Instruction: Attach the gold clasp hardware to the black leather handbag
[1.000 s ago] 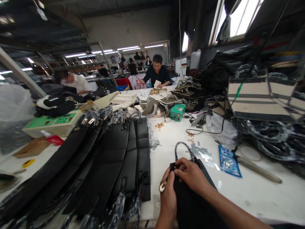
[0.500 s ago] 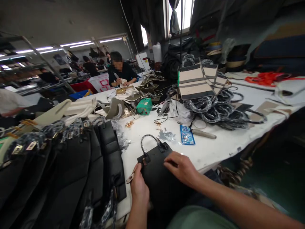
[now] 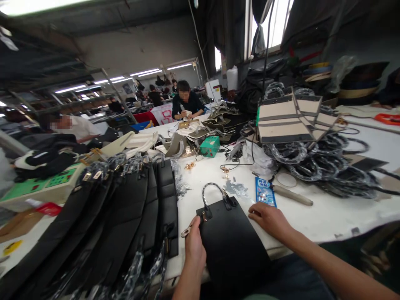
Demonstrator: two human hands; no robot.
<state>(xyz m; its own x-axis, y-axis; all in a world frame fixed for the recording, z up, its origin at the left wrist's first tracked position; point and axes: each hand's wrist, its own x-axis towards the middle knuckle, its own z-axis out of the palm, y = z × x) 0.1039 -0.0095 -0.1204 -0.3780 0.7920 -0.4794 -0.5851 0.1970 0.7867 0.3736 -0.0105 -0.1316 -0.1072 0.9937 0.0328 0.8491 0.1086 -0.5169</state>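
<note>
A: Where's the black bag [image 3: 234,237]?

B: Between the two hands, lying over the near edge of the desk [image 3: 328,212]. The left hand [image 3: 195,246] grips its left edge, and a metal tag [image 3: 185,232] pokes out beside that hand. The right hand [image 3: 271,218] is off the bag's right side, curled narrow — I can't tell whether it pinches anything small.

A: How far along does the bag look?

B: Fairly far, I'd judge. A handle [image 3: 213,184] is attached at the top, just beyond the left hand, and a small metal piece [image 3: 204,216] shows at the handle's left foot. Whether any part is left to fit, I can't tell.

A: And what's around it?

B: To the left of the left hand, a row of other bags [image 3: 125,225], with shiny tags [image 3: 98,175] near some of their tops. Ahead of the hands, metal plates [image 3: 239,189] and gold bits [image 3: 189,166] lie loose, fitted to nothing.

A: Any containers?

B: A blue packet [image 3: 265,191] just beyond the right hand — contents hidden. Farther ahead, a crumpled plastic bag [image 3: 259,156]; I can't make out what's inside. Well left of the left hand, a brown box [image 3: 21,223] near a red tube [image 3: 50,208], its inside too blurred to read.
</note>
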